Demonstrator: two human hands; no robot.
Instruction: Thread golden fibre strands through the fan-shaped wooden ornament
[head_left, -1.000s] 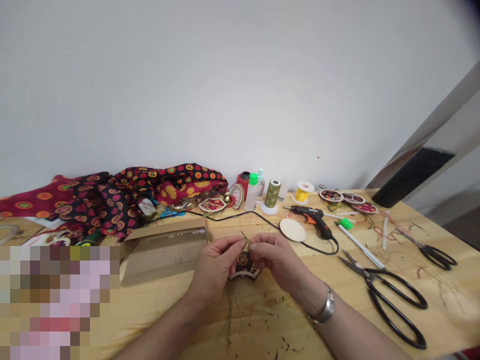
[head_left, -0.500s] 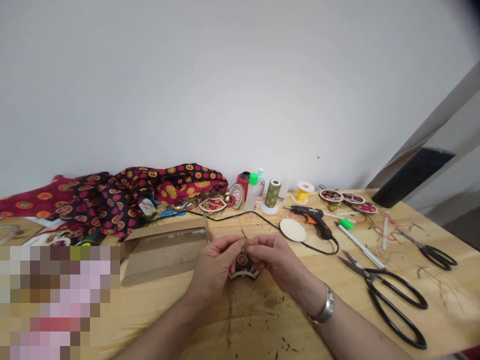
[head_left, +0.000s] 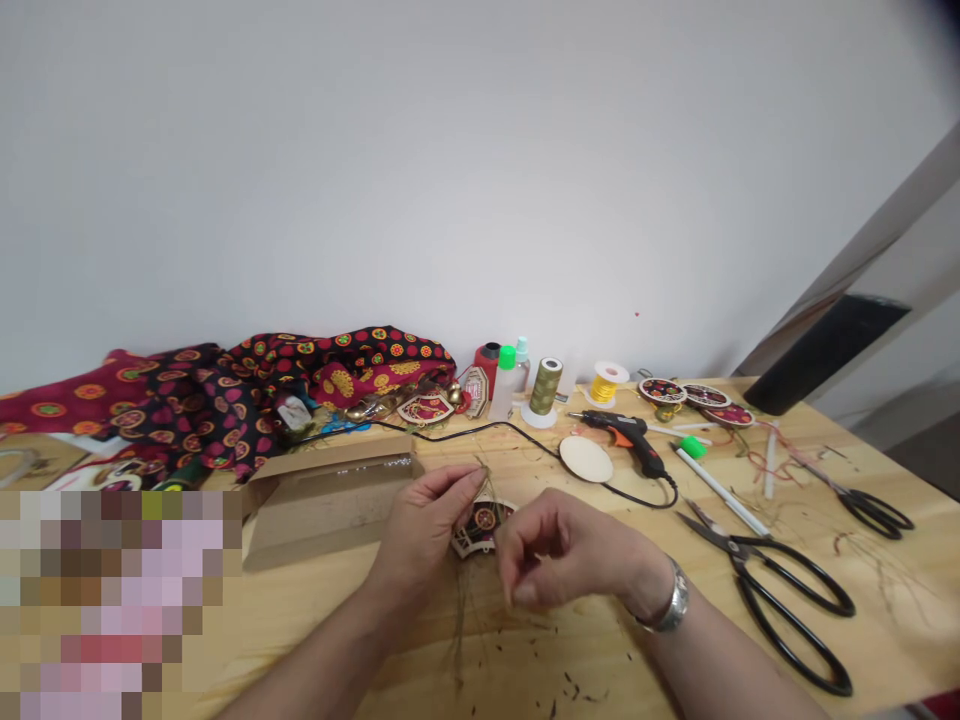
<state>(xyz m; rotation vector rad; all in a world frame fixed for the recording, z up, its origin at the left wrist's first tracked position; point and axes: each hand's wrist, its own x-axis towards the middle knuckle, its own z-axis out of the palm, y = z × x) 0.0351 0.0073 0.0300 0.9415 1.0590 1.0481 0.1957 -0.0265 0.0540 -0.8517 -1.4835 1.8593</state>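
Since half a second ago my right hand [head_left: 570, 550] has come off the ornament and dropped toward me and to the right, while the left hand [head_left: 424, 530] has stayed put. The left grip is closed on the small fabric-covered ornament [head_left: 482, 524], thumb and fingertips pinching its upper edge, so the piece is tilted just above the table [head_left: 577, 655], between my two hands. Fine olive threads [head_left: 460, 620] trail from it down across the wood toward me. The right hand's fingers are curled inward with the tips pointing down; I cannot tell from this view whether that grip pinches a strand or is bare. A metal wristwatch [head_left: 667, 602] sits on that wrist. Just left of the left hand lies an open cardboard box [head_left: 322, 505], and behind it a heap of red and black patterned fabric [head_left: 225, 395]. Beyond the ornament, a black cord runs to the hot glue gun [head_left: 626, 435], with a plain wooden disc [head_left: 586, 460] just beside it. Near the wall stand an olive thread spool [head_left: 545, 386], a green-capped bottle [head_left: 504, 388] and a reel of yellow wire [head_left: 604, 384]. Large black scissors [head_left: 780, 590] lie to the right of my right forearm, with a white pen [head_left: 720, 488] near them and a second, smaller pair of scissors [head_left: 862, 500] farther right.
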